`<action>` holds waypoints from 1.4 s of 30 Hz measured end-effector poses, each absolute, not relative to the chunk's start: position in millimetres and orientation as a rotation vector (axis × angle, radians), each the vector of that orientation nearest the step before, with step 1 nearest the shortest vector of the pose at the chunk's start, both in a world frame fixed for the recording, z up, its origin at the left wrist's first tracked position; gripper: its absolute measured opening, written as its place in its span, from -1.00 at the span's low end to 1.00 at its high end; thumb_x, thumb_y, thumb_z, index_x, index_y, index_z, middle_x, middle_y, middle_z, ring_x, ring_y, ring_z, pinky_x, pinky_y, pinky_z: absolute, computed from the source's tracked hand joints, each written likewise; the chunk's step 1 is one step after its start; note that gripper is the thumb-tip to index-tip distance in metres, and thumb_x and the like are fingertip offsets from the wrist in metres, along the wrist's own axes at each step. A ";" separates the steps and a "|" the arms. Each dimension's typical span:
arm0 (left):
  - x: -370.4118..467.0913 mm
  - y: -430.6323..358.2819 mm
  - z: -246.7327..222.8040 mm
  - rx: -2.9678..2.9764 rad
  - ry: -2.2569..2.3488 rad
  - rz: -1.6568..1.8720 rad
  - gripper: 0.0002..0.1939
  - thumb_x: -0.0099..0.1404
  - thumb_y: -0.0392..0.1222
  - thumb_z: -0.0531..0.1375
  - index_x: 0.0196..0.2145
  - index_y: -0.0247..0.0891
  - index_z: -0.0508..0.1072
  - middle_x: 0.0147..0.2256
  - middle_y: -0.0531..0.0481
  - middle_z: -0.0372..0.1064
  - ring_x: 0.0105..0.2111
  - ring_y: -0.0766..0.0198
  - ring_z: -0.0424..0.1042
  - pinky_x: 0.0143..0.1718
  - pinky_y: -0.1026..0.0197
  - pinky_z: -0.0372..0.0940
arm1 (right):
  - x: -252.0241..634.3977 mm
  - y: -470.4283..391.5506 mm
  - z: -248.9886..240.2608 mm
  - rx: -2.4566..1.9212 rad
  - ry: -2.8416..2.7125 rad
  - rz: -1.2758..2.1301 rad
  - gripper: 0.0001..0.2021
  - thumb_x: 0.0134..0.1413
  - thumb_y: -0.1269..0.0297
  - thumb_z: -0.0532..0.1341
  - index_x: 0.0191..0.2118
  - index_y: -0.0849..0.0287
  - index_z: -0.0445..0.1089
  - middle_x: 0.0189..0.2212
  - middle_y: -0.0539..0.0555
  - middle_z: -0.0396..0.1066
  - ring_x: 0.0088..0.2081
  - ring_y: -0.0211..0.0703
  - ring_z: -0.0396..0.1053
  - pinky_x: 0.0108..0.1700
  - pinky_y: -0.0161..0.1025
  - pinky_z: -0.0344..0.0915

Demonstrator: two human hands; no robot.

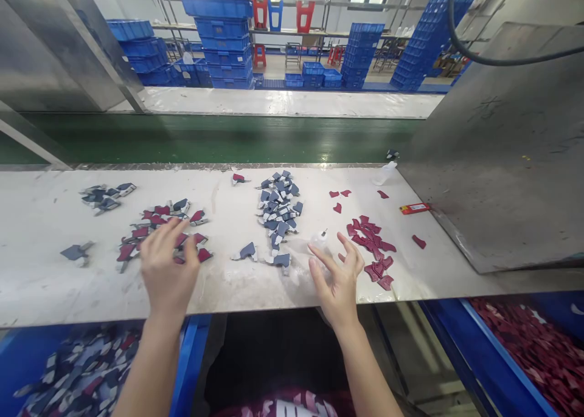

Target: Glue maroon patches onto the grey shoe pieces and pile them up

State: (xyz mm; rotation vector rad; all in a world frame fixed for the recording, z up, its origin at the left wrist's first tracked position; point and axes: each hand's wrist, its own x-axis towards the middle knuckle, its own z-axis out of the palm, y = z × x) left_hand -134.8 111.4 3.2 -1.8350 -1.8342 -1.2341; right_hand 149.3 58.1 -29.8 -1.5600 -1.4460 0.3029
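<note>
My left hand (168,271) hovers at the near edge of a heap of small grey-and-white plastic pieces with dark red parts (141,231). Its thumb stands apart from the fingers, and nothing shows between them. My right hand (337,277) is open with fingers spread, just in front of a small translucent bottle with a thin dark tip (320,239). To its right lies a pile of loose dark red flat pieces (371,237). Between the hands sits a cluster of blue-grey and white pieces (278,207), two of them lying nearer me.
A green conveyor belt (228,138) runs behind the white worktop (237,289). A metal panel (497,155) stands at right, near a red-and-yellow packet (414,208) and another translucent bottle (384,174). Below are blue bins of mixed pieces (82,368) and red pieces (524,344).
</note>
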 end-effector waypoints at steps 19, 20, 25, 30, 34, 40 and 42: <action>-68.7 70.3 -19.5 -2.260 -2.485 -1.214 -0.61 0.43 0.04 -0.02 0.04 -0.21 0.36 -0.38 -0.02 0.56 -0.42 0.15 0.55 -0.39 0.20 0.32 | 109.8 40.9 -49.5 -1.079 -1.404 0.801 -0.66 0.20 0.30 0.25 0.08 0.00 0.30 -0.29 0.02 0.45 -0.38 -0.20 0.48 -0.30 -0.24 0.48; -67.5 67.3 -19.1 -2.249 -2.520 -1.187 -0.62 0.42 0.06 -0.01 0.00 -0.20 0.38 -0.40 -0.01 0.56 -0.43 0.15 0.55 -0.41 0.20 0.32 | 107.8 42.2 -47.8 -1.078 -1.436 0.868 -0.65 0.19 0.29 0.26 0.09 0.01 0.31 -0.24 0.04 0.48 -0.33 -0.17 0.51 -0.26 -0.23 0.49; -64.2 63.3 -26.8 -2.485 -2.537 -1.231 -0.65 0.28 0.10 0.20 -0.10 -0.16 0.43 -0.29 -0.03 0.57 -0.30 0.13 0.56 -0.31 0.18 0.39 | 110.9 53.5 -41.1 -1.164 -1.360 0.946 -0.60 0.15 0.21 0.29 0.10 0.06 0.34 -0.21 0.09 0.54 -0.24 -0.10 0.55 -0.18 -0.19 0.49; -62.0 63.6 -32.8 -2.706 -2.077 -1.239 -0.74 0.30 -0.03 0.23 -0.11 -0.16 0.51 -0.13 -0.10 0.52 -0.11 0.08 0.49 -0.08 0.05 0.39 | 122.1 53.5 -47.6 -1.260 -1.054 0.838 -0.56 0.12 0.16 0.31 0.10 0.14 0.35 -0.17 0.15 0.53 -0.18 -0.04 0.54 -0.09 -0.09 0.48; -78.8 68.3 -29.7 -2.107 -1.940 -1.213 -0.73 0.30 -0.06 0.26 -0.12 -0.24 0.54 -0.13 -0.19 0.49 -0.07 0.00 0.41 0.04 -0.08 0.28 | 125.6 50.1 -51.6 -1.313 -0.972 0.780 -0.54 0.07 0.12 0.34 0.07 0.18 0.37 -0.18 0.16 0.53 -0.14 0.01 0.52 -0.09 -0.06 0.46; -110.8 75.5 -40.7 -1.785 -1.971 -0.987 -0.66 0.30 -0.07 0.24 -0.05 -0.31 0.53 -0.09 -0.28 0.43 -0.10 -0.05 0.38 0.01 -0.10 0.24 | 124.2 50.3 -48.2 -1.303 -1.001 0.812 -0.57 0.04 0.11 0.34 0.01 0.17 0.41 -0.22 0.14 0.52 -0.23 -0.03 0.52 -0.19 -0.12 0.48; -113.3 75.5 -46.3 -1.817 -1.979 -0.974 -0.65 0.33 -0.10 0.21 -0.01 -0.34 0.51 -0.08 -0.31 0.41 -0.11 -0.04 0.37 0.00 -0.09 0.24 | 124.8 50.1 -49.3 -1.311 -1.010 0.805 -0.57 0.04 0.12 0.35 0.02 0.16 0.41 -0.19 0.14 0.52 -0.23 -0.03 0.52 -0.20 -0.13 0.48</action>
